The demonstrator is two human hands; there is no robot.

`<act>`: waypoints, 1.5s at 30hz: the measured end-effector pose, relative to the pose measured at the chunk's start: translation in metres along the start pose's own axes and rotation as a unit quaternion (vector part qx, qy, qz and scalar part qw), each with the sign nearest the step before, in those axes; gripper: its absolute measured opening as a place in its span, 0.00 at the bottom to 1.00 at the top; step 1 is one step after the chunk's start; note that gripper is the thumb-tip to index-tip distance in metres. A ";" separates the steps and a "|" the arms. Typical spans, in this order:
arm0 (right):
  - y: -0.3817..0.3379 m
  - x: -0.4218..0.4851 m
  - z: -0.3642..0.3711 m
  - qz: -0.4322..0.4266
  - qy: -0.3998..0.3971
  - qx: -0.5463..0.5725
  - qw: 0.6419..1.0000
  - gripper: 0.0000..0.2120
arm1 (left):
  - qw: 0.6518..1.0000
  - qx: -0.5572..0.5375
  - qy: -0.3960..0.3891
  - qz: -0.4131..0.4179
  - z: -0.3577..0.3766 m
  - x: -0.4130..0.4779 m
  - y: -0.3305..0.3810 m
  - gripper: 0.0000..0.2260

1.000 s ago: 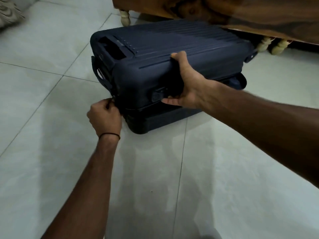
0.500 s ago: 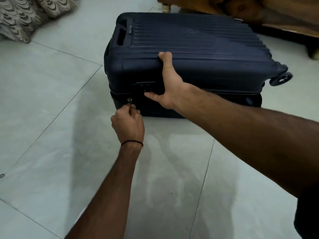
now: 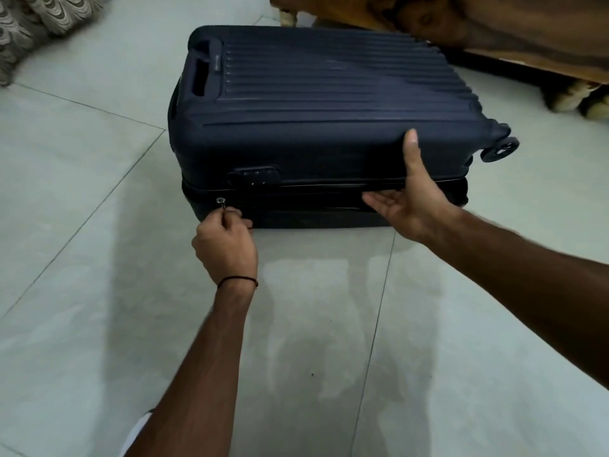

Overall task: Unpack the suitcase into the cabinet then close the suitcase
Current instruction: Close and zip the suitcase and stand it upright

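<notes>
A dark blue ribbed suitcase (image 3: 316,103) lies flat on the tiled floor with its lid down. Its combination lock (image 3: 253,175) faces me on the front side. My left hand (image 3: 225,244) pinches the metal zipper pull (image 3: 220,203) at the front left corner of the seam. My right hand (image 3: 410,196) lies against the front right side, thumb up on the lid's edge, fingers straight along the seam. A wheel (image 3: 499,150) sticks out at the right end. The cabinet is out of view.
A wooden bed frame (image 3: 478,24) with pale turned legs (image 3: 570,97) stands right behind the suitcase. Patterned fabric (image 3: 36,21) lies on the floor at the top left. Grey floor tiles (image 3: 99,291) spread in front of me.
My right hand slid from near the lock to the right end of the front side. My left hand has drawn the zipper pull round the left corner onto the front.
</notes>
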State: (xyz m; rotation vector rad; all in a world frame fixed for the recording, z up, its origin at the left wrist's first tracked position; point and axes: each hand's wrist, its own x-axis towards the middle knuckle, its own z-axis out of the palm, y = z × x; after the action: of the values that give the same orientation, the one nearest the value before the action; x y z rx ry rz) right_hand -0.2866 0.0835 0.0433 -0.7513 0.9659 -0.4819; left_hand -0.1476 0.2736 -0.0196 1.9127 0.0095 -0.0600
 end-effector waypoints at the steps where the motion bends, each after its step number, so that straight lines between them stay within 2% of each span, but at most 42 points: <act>1: 0.002 -0.001 0.000 -0.003 -0.002 0.001 1.000 0.35 | 1.000 0.010 -0.005 0.002 0.000 0.000 0.004 0.11; 5: 0.002 -0.003 0.010 0.006 -0.015 0.041 0.999 0.26 | 0.999 0.009 -0.032 0.016 -0.003 0.014 0.020 0.10; 8: 0.008 -0.003 0.031 0.021 0.006 0.090 0.996 0.25 | 0.999 -0.019 -0.036 0.016 0.005 0.034 0.028 0.11; 11: 0.024 -0.005 0.063 -0.001 0.024 0.115 0.993 0.26 | 0.999 -0.009 -0.050 0.001 0.019 0.038 0.031 0.11; 18: 0.061 -0.011 0.108 0.031 0.047 0.114 0.992 0.24 | 0.990 0.001 -0.131 0.059 0.040 -0.024 0.030 0.11; 21: 0.067 -0.014 0.108 0.048 0.038 0.097 0.993 0.20 | 0.993 -0.008 -0.115 0.039 0.039 -0.022 0.020 0.11; 24: 0.063 -0.027 0.090 0.056 -0.005 0.058 0.997 0.13 | 0.994 -0.012 -0.102 0.025 0.036 -0.017 0.017 0.10; 27: 0.053 -0.052 0.052 0.006 -0.054 -0.075 0.996 0.10 | 0.995 -0.013 -0.094 -0.019 0.035 -0.012 0.006 0.11; 29: 0.045 -0.065 0.023 -0.097 -0.058 -0.240 0.964 0.09 | 0.994 -0.021 -0.101 -0.043 0.034 -0.012 -0.002 0.12; 31: 0.034 -0.065 -0.003 -0.236 -0.024 -0.370 0.898 0.09 | 0.993 -0.031 -0.103 -0.051 0.034 -0.018 -0.003 0.13; 33: 0.021 -0.056 -0.025 -0.362 0.007 -0.479 0.800 0.07 | 0.994 -0.035 -0.095 -0.049 0.036 -0.022 0.001 0.14; 35: 0.010 -0.047 -0.039 -0.440 0.018 -0.593 0.675 0.06 | 0.994 -0.030 -0.092 -0.046 0.039 -0.023 0.005 0.13; 36: 0.008 -0.042 -0.046 -0.466 0.026 -0.634 0.617 0.09 | 0.994 -0.027 -0.093 -0.046 0.040 -0.024 0.005 0.13; 37: 0.007 -0.038 -0.051 -0.482 0.042 -0.656 0.579 0.13 | 0.994 -0.024 -0.094 -0.047 0.041 -0.024 0.005 0.13; 39: 0.002 -0.030 -0.061 -0.481 0.102 -0.665 0.562 0.24 | 0.994 -0.023 -0.097 -0.048 0.042 -0.027 0.006 0.13; 41: -0.003 -0.022 -0.072 -0.424 0.155 -0.694 0.560 0.35 | 0.994 -0.024 -0.095 -0.045 0.042 -0.026 0.007 0.13; 42: -0.006 -0.017 -0.076 -0.387 0.157 -0.718 0.557 0.37 | 0.994 -0.025 -0.093 -0.044 0.043 -0.025 0.006 0.13; 44: -0.013 -0.014 -0.082 -0.328 0.120 -0.745 0.568 0.33 | 0.995 -0.024 -0.093 -0.041 0.044 -0.026 0.006 0.13; 45: -0.017 -0.015 -0.083 -0.303 0.096 -0.743 0.589 0.30 | 0.994 -0.022 -0.095 -0.041 0.045 -0.028 0.006 0.14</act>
State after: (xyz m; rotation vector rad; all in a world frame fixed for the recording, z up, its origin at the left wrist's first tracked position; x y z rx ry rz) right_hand -0.3667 0.0529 0.0351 -2.6909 1.1874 -0.2143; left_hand -0.1769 0.2298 -0.0282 1.8555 -0.0392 -0.2944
